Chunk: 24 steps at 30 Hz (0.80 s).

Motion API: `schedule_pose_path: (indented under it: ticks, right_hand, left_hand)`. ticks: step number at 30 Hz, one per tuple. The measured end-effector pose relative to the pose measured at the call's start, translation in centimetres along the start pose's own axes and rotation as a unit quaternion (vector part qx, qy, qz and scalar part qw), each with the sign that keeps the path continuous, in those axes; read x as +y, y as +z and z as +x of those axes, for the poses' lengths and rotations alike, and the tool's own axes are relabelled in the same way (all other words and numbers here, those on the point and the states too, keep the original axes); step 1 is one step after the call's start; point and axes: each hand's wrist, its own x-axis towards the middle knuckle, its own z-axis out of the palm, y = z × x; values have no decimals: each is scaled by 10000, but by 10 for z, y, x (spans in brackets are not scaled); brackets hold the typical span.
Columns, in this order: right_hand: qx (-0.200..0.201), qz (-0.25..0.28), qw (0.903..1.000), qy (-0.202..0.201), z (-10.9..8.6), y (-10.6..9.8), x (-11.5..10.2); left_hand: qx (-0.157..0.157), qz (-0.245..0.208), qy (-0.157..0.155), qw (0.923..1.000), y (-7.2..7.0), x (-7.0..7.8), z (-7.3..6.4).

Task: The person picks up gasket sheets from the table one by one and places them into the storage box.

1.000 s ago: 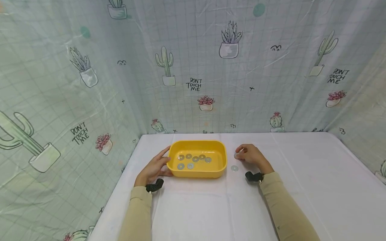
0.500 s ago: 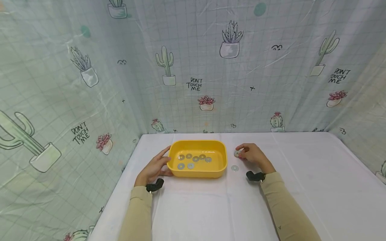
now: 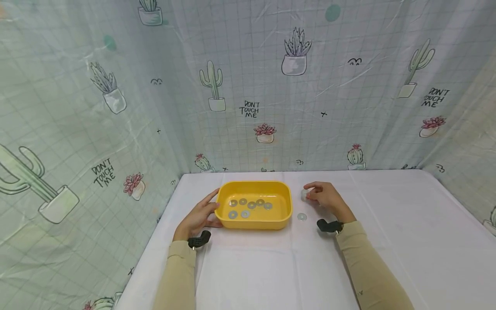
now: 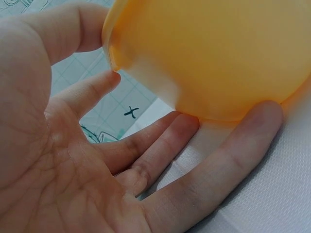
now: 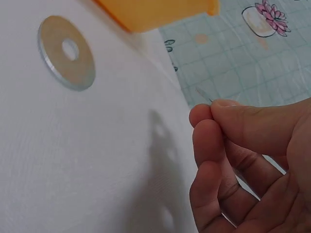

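A shallow yellow plastic tray [image 3: 252, 224] sits on the white-covered table with several flat metal washers [image 3: 233, 214] lying in it. My left hand [image 3: 198, 217] holds the tray's left end, thumb at the rim and the other fingers spread along the outer wall, as the left wrist view [image 4: 160, 165] also shows. To the right of the tray, my right hand [image 3: 324, 197] pinches a washer [image 3: 304, 195] between thumb and fingertips. Seen nearly edge-on in the right wrist view, that washer [image 5: 205, 95] is mostly hidden by the fingers. One loose washer [image 3: 302, 217] lies flat on the cloth nearer the front.
White cloth [image 3: 248, 267] covers the table. A curtain with cactus drawings [image 3: 248, 64] hangs behind it and along the left side. Each wrist carries a small black camera, such as the right one [image 3: 329, 226].
My right hand has moved slightly away toward the back of the table, with the pinched washer in its fingers. The left hand, the tray and the loose washer stay put.
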Motion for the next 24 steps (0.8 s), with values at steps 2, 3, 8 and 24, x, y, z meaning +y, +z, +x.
schedule_pose_path:
  ticks: [2, 3, 8, 24]
  right_hand:
    - [25, 87, 9999, -110, -1, -1, -2]
    - [39, 162, 9997, -158, -1, -2, -3]
    - [58, 393, 9984, -393, -5, -5, -11]
    - [65, 593, 9915, -1155, -20, -6, -39]
  left_hand:
    - [-10, 7, 9, 10000, 0, 0, 0]
    - [-7, -4, 4, 10000, 0, 0, 0]
    - [-12, -34, -15, 10000, 0, 0, 0]
    - [-5, 4, 18, 10000, 0, 0, -1]
